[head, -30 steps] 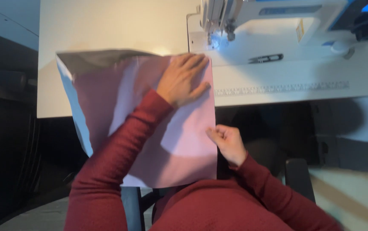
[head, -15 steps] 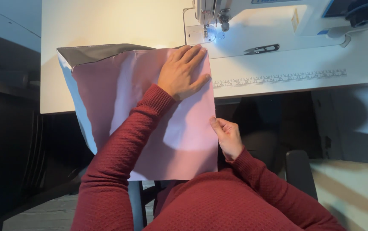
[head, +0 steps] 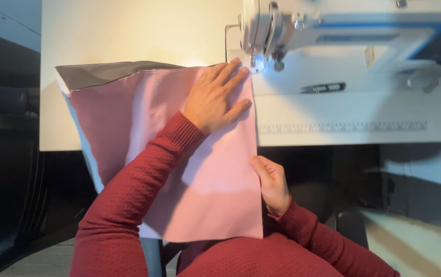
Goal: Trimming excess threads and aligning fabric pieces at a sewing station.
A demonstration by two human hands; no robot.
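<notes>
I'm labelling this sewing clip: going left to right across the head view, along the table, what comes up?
Grey fabric edge → pink fabric → left hand flat on it → sewing machine's needle area → thread snips.

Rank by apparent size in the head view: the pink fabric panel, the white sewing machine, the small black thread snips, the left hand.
1. Pink fabric panel
2. White sewing machine, partly cut off by the frame
3. Left hand
4. Small black thread snips
</notes>
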